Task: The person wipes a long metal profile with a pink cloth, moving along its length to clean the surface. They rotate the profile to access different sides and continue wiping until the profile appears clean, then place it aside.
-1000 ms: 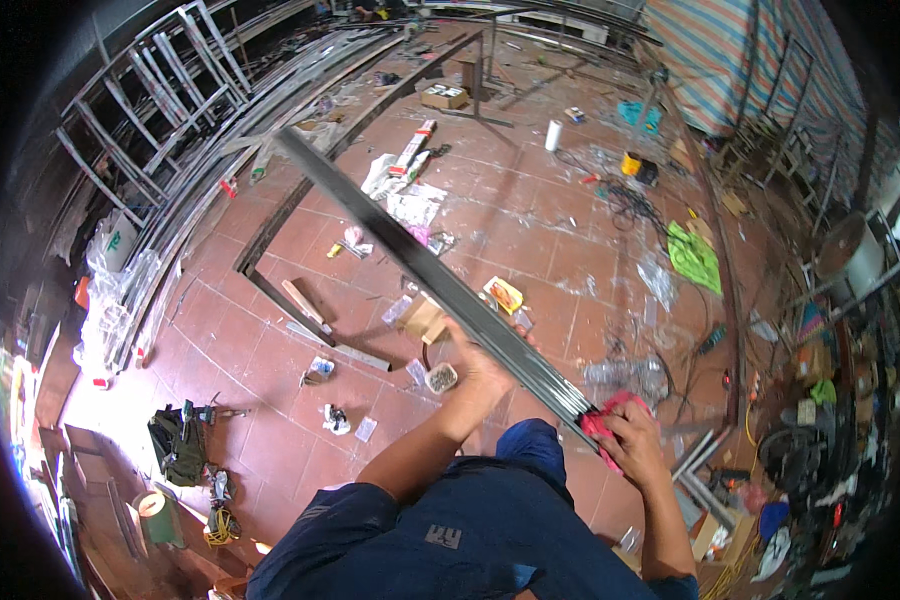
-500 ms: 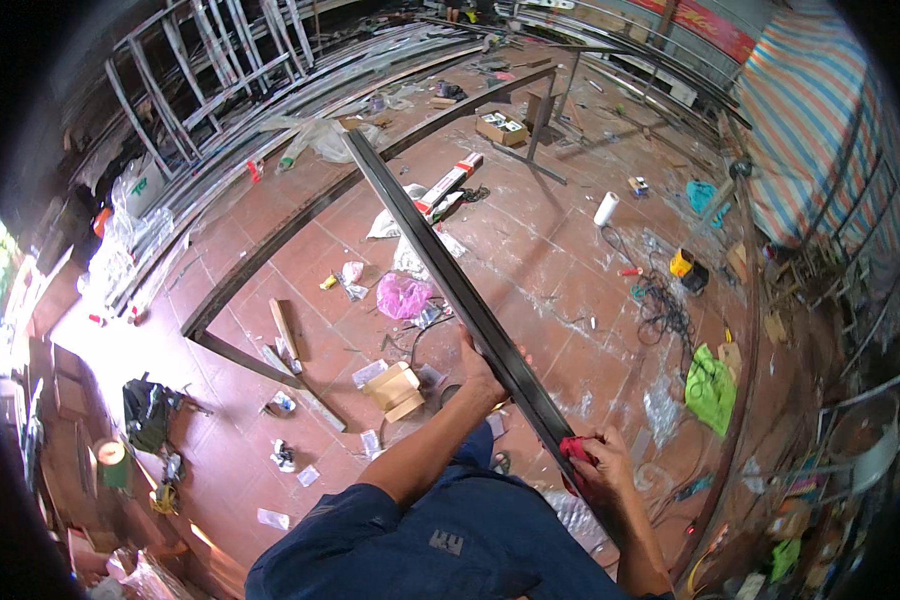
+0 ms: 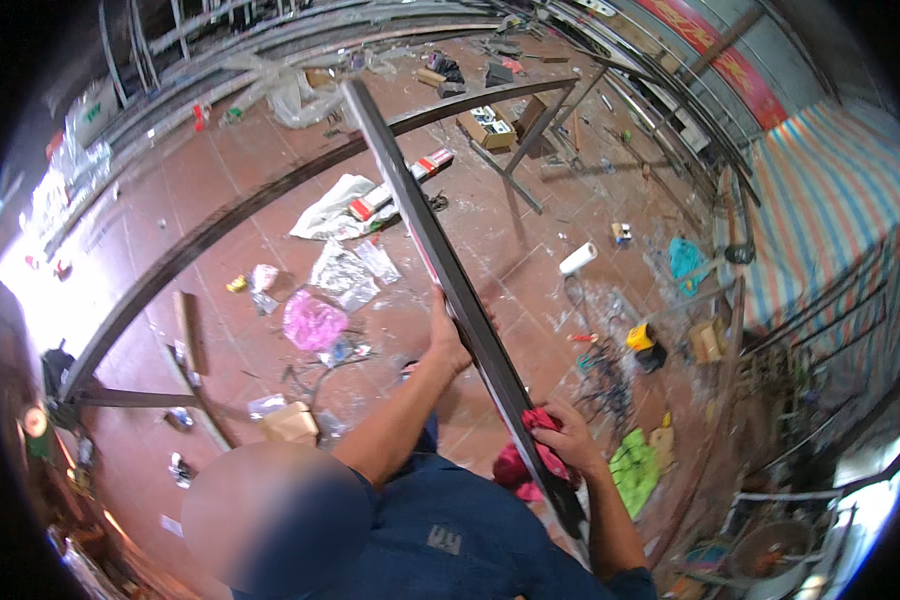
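Observation:
A long dark metal bar with a lighter side runs slantwise in front of me, its far end high and its near end beside my body. My left hand is closed round the bar near its middle, some fingers hidden behind it. Nearer to me, my right hand presses a red cloth against the bar. The cloth wraps over the bar and bunches out on its left side.
Beyond the bar, a large dark metal frame stretches across the tiled floor. Around it lie a pink plastic bag, an open cardboard box, a white roll and a green cloth. A striped tarp hangs at right.
The view has shifted. My right hand looks a little farther up the bar, and more of the red cloth shows, spread out left of the bar. My left hand keeps its grip.

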`<state>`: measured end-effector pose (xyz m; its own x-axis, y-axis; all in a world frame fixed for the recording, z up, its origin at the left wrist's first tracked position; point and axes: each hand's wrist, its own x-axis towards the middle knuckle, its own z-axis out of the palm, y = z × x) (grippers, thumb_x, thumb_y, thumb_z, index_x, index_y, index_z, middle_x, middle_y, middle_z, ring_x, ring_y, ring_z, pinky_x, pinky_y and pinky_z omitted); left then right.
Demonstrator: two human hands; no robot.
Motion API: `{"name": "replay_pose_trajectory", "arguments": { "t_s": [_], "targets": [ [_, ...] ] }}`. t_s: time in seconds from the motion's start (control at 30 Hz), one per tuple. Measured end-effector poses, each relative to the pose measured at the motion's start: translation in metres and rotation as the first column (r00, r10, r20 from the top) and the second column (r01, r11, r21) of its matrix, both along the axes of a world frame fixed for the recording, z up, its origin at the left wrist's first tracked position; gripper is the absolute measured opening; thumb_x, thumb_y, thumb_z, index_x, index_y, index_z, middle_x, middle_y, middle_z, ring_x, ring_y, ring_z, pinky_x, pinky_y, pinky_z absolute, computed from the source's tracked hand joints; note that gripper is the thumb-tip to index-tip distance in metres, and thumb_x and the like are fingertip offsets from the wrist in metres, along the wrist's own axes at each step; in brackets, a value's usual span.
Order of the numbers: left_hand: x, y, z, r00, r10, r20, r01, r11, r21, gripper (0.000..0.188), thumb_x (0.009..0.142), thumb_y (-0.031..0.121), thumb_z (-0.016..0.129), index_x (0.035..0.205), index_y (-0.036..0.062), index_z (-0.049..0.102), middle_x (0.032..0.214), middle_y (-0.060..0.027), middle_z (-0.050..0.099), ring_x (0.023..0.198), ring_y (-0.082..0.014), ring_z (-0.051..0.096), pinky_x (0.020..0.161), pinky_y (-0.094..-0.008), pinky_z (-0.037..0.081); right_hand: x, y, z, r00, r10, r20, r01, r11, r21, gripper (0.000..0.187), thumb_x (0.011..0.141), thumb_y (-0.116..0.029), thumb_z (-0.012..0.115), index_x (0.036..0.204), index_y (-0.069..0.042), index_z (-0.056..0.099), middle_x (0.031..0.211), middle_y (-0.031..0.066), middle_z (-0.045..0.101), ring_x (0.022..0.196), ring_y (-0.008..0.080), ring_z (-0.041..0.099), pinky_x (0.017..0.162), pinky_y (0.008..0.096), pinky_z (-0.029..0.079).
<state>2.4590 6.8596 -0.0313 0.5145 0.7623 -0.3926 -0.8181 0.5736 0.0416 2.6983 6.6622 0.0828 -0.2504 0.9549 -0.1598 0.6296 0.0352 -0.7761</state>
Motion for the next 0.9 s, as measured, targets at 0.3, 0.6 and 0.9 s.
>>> {"name": "replay_pose_trajectory", "arguments": {
  "t_s": [0.3,0.6,0.9],
  "targets": [
    [0.092,0.101,0.025,0.973,0.166,-0.162,-0.174,0.984,-0.039,0.084,0.103,0.080,0.035,0.121,0.0056,0.070,0.102,-0.0102,0.076,0.097,-0.0254,0.075,0.090,-0.0427,0.061,-0.043,0.365,-0.011,0.998,-0.054,-0.026,0.055,0.998,0.030,0.035,0.092,-0.019,0.076,0.119,0.002,0.073,0.107,0.0158,0.071,0.102,0.0259,0.070,0.092,0.0386,0.054],
    [0.165,0.107,-0.063,0.616,0.316,-0.721,-0.191,0.949,0.252,0.071,0.112,0.065,0.036,0.135,0.0043,0.064,0.114,-0.0107,0.073,0.102,-0.0258,0.072,0.094,-0.0376,0.057,-0.048,0.534,-0.052,0.970,-0.057,-0.236,0.052,0.998,-0.027,0.026,0.095,-0.014,0.077,0.117,-0.001,0.073,0.097,0.0022,0.073,0.088,0.0100,0.065,0.082,0.0288,0.053],
    [0.233,0.134,-0.029,0.983,0.087,-0.165,-0.125,0.964,-0.234,0.097,0.099,0.088,0.025,0.123,0.0035,0.068,0.101,-0.0162,0.074,0.083,-0.0305,0.075,0.076,-0.0462,0.063,-0.014,0.579,-0.055,0.971,0.184,0.155,-0.238,0.839,0.490,0.019,0.091,-0.014,0.079,0.105,-0.003,0.074,0.106,0.0188,0.063,0.092,0.0384,0.067,0.080,0.0474,0.054]
  ]
}}
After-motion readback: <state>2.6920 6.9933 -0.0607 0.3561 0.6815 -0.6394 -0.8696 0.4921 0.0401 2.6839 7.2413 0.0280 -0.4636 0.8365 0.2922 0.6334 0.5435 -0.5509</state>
